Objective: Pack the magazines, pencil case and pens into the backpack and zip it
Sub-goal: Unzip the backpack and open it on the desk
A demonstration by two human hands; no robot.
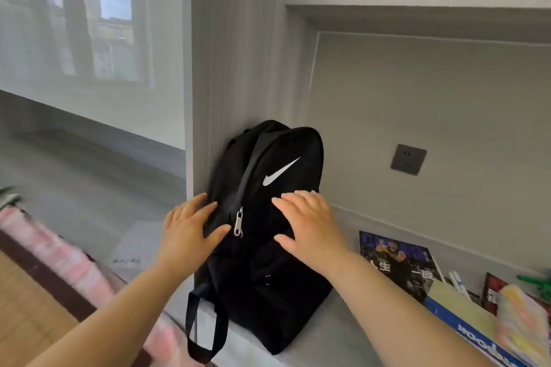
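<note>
We've got both hands flat on the front of the backpack (268, 292), which stands upright on the worktop (343, 337) w/ its back against the wall column at the far left. The left hand (190, 232) is on the bag's left flank and the right hand (310, 226) sits just under the white logo. The fingers (295, 198) are straight and spread, pressing on fabric and gripping nothing.

Key relation: the zip pull (238, 222) hangs between the two hands, just beside the left thumb and a bit further from the right one, so the left hand is nearer. The zip track runs from the pull up and over the bag's top, approx. vertical.

The bag looks zipped shut. Its inside doesn't show, so contents: can't tell.

The stuff to pack lies right of the bag, by our right arm:
- a dark magazine (396, 265) flat on the worktop
- white pens (456, 280) just past its right edge
- a blue-cover magazine (477, 337) nearer us
- a blurred pastel item (521, 319) at far right, prob. the pencil case, not sure

By our reckoning packing hasn't begun. The next move needs one hand steadying the bag while the other pinches the pull and runs it along the track.
</note>
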